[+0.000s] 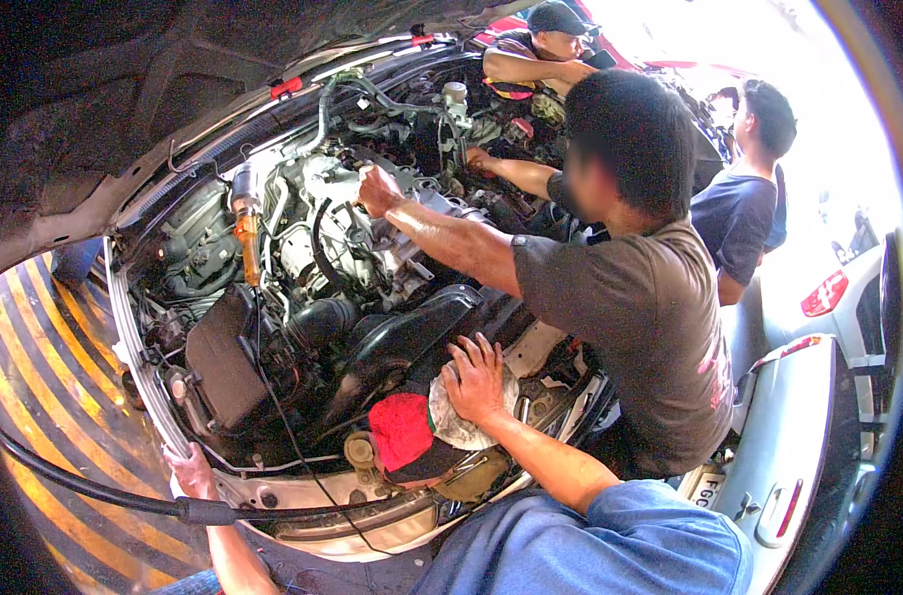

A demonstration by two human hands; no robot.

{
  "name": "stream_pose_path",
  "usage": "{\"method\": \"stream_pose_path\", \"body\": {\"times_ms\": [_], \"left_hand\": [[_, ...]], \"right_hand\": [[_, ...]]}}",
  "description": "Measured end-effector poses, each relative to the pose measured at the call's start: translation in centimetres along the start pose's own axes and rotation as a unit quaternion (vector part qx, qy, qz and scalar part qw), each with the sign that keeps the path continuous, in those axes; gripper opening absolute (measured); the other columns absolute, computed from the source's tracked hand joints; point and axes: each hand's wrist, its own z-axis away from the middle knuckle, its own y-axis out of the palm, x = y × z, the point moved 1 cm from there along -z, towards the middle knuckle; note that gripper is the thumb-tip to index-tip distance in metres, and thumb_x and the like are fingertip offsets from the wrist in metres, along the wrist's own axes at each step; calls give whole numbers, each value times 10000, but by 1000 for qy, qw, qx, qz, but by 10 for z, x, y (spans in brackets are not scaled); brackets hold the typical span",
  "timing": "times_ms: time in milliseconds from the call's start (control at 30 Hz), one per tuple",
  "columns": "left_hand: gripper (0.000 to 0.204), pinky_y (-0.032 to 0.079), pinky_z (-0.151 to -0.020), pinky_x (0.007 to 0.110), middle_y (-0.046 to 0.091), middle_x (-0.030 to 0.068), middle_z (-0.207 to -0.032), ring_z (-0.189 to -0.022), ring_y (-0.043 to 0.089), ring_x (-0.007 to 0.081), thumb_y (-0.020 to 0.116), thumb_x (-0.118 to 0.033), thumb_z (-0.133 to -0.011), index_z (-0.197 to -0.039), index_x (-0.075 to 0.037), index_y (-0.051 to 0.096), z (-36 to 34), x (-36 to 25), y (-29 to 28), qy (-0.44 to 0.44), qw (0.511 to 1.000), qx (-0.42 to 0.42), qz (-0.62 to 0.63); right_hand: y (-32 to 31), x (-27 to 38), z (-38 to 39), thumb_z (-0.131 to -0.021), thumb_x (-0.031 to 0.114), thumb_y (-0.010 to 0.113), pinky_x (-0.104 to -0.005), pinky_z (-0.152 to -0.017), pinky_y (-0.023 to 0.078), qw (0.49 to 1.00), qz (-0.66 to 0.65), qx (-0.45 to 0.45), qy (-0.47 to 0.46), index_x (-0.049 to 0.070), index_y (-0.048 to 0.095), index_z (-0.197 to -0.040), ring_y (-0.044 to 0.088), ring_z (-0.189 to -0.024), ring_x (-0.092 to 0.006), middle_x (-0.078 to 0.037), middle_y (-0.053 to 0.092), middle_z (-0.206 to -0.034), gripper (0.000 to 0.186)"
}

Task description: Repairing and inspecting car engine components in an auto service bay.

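Note:
My left hand [190, 472] rests at the front left corner of the engine bay, its fingers stretched over the silver fender edge [146, 375]. Something small and white shows beside that palm; I cannot make out what it is. My right hand [476, 382] lies with spread fingers on a mottled grey-white round piece [462, 423], which looks like fabric. A red cap-like thing [401, 432] with a dark brim touches it on the left. Both sit at the front of the engine bay, beside a black curved plastic shroud [404, 349].
A co-worker in a brown shirt [630, 337] leans in from the right, both hands at the engine [307, 248]. Two more people stand beyond. An orange work lamp [247, 238] hangs with its cord trailing forward. The raised hood [94, 109] slopes overhead. A black hose [84, 486] crosses lower left.

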Motion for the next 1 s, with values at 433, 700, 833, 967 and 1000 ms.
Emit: {"method": "stream_pose_path", "body": {"times_ms": [433,700,833,967,1000], "left_hand": [[631,507,-969,539,673,295,-1222,-1136,637,485,765,-268,-841,-1358,14,540,0,-2,-1,-34,999,23,0],[665,507,-976,532,665,294,-1238,-1142,635,480,781,-274,-829,-1370,21,531,-8,23,20,-3,1000,-9,-7],[677,498,-994,519,658,290,-1245,-1147,630,468,798,-257,-817,-1363,39,528,-8,27,24,-3,1000,-9,6],[665,491,-1004,517,657,281,-1242,-1148,628,460,803,-214,-812,-1356,50,528,-8,21,23,-15,1000,-21,16],[661,490,-1005,518,657,280,-1244,-1152,627,459,801,-210,-813,-1357,49,528,-7,20,22,0,999,-29,16]], "right_hand": [[1,-2,0,-994,408,570,-599,-1256,156,1000,11,26,0,90,609,-1393,318,-1498,-365,-125,506,-1516,512],[4,-3,1,-992,400,572,-600,-1253,162,999,18,34,9,88,615,-1382,326,-1493,-369,-129,505,-1513,501],[4,-3,1,-989,394,579,-602,-1251,166,1000,11,19,0,91,623,-1370,323,-1494,-366,-127,510,-1504,489],[4,-3,1,-985,392,586,-601,-1251,165,1000,11,13,-2,90,630,-1359,318,-1495,-361,-127,510,-1501,483],[5,-3,1,-984,392,587,-600,-1252,165,1000,14,27,9,89,632,-1356,317,-1496,-359,-127,510,-1501,482]]}}
